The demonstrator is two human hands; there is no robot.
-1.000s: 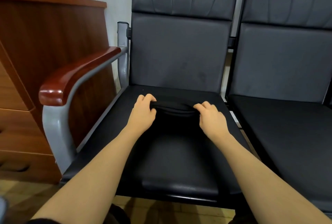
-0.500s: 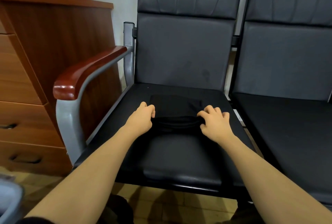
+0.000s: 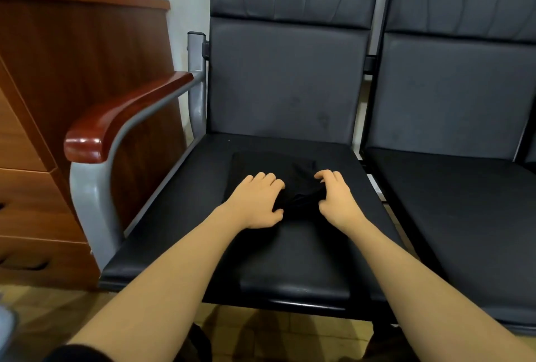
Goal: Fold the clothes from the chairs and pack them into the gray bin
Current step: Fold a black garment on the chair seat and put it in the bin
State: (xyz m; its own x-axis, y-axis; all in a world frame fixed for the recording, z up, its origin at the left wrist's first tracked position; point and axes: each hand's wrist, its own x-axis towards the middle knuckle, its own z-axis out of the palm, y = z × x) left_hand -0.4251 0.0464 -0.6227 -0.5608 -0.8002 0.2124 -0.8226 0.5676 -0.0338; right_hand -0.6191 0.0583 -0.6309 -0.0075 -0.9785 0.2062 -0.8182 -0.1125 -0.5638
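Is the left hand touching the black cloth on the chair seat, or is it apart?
Touching. In the head view the left hand lies on the black cloth, fingers spread over it with no gap, while the right hand pinches a bunched fold.

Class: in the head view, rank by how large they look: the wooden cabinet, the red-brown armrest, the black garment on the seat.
1. wooden cabinet, cut off by the frame's edge
2. black garment, partly covered by the hands, and red-brown armrest: too alike to rank

Under your hands lies a matt black cloth garment (image 3: 269,167) on a chair seat (image 3: 290,251) of smooth, faintly shiny black leather-look padding. The armrest (image 3: 121,118) is glossy reddish wood on matt grey metal; the cabinet (image 3: 72,77) is wood-grained.
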